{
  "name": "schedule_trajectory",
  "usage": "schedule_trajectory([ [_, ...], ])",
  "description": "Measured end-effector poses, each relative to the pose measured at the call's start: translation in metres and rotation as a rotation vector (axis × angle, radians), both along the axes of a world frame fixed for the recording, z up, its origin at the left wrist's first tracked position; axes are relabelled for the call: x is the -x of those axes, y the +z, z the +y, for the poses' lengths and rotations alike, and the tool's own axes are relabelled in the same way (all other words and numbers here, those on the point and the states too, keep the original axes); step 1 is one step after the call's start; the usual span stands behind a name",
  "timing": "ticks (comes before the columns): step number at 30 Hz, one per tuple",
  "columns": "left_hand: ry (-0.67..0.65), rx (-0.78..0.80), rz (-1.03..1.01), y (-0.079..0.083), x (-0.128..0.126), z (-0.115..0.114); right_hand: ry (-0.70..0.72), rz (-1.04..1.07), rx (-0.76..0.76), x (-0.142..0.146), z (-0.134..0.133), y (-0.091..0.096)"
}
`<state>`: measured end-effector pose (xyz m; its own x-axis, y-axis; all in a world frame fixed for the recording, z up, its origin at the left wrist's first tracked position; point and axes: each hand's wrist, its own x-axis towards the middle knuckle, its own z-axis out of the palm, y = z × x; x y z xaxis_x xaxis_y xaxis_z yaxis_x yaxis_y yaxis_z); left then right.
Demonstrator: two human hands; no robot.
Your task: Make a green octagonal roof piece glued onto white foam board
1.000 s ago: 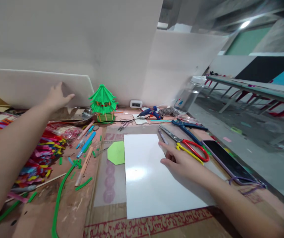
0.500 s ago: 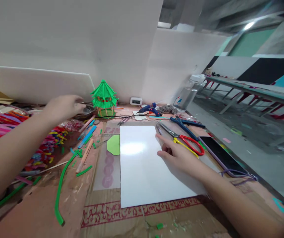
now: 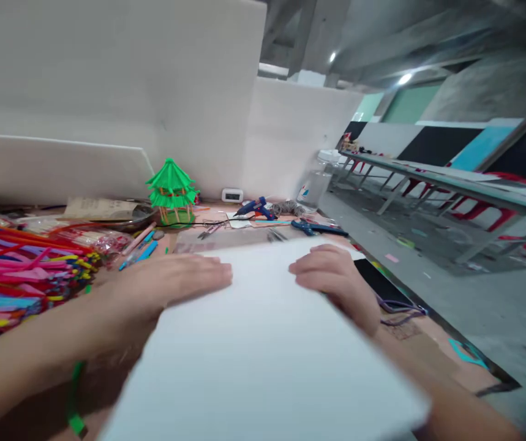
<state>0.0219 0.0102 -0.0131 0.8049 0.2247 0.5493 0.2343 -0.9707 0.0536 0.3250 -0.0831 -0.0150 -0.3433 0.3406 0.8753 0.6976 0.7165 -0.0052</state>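
Note:
A large white sheet (image 3: 263,349) is lifted off the table, its near end raised toward the camera. My left hand (image 3: 177,282) grips its far left edge, fingers lying over the top. My right hand (image 3: 331,278) grips the far right edge with curled fingers. Behind the sheet stands a small green pagoda model (image 3: 171,190). A dark phone (image 3: 377,280) lies just right of my right hand.
A heap of coloured straws (image 3: 19,263) fills the left side. A blue glue gun (image 3: 253,208), blue scissors (image 3: 318,228) and a clear jar (image 3: 313,184) lie at the back. White boards (image 3: 60,165) lean on the wall. The table edge drops to the floor at right.
My left hand came back from the leaning board to the sheet. Both hands took hold of the white sheet and raised it off the table toward me.

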Motion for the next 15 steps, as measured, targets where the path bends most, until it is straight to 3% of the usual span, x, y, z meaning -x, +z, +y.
schedule_trajectory([
  [5,-0.059,-0.291,0.011,0.004,0.014,-0.01,0.049,-0.307,-0.192,0.004,-0.004,0.005],
  [11,-0.063,-0.394,-0.02,0.005,0.015,-0.011,0.021,-0.337,-0.177,0.0,0.001,-0.008],
  [15,-0.065,-0.365,-0.055,0.004,0.014,-0.014,-0.012,-0.316,-0.135,0.0,0.004,-0.01],
])
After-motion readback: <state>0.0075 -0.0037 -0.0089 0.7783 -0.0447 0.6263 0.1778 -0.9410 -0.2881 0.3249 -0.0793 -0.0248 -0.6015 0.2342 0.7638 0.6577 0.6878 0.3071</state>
